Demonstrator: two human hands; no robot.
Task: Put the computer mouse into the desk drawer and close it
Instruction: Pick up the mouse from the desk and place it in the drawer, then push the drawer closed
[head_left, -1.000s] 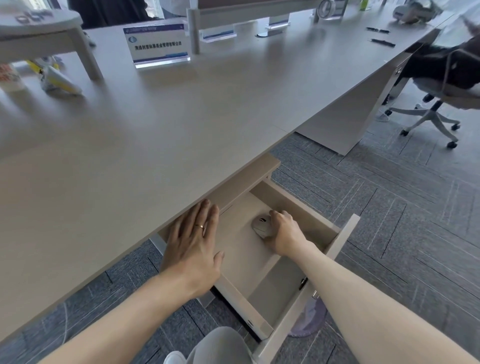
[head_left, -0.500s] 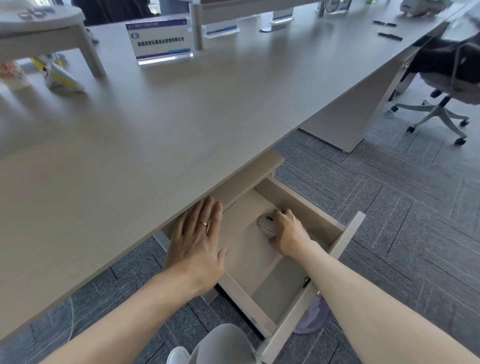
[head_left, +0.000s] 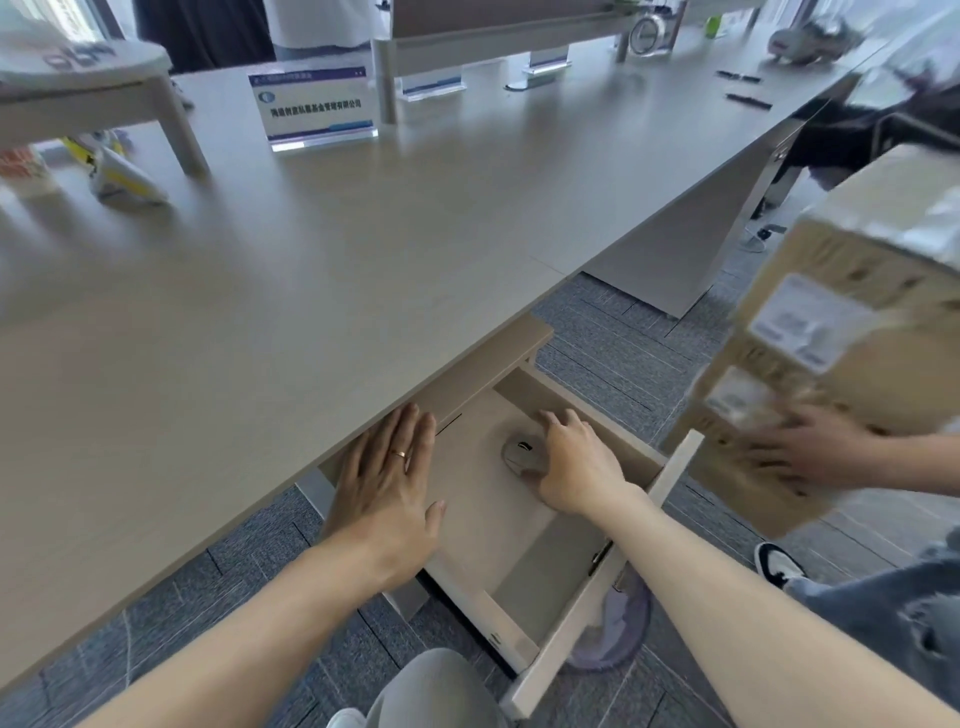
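One right hand (head_left: 576, 467) cups the rounded grey mouse (head_left: 522, 457) inside the pale wooden drawer (head_left: 597, 613).

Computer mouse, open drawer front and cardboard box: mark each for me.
computer mouse (head_left: 521, 457), head view, on its exposed top shell by the scroll wheel.
drawer front (head_left: 613, 582), head view, on the top edge of the panel.
cardboard box (head_left: 852, 291), head view, on its labelled side face.

drawer (head_left: 670, 483) open | right hand (head_left: 576, 467) on mouse (head_left: 522, 456) | left hand (head_left: 387, 488) flat
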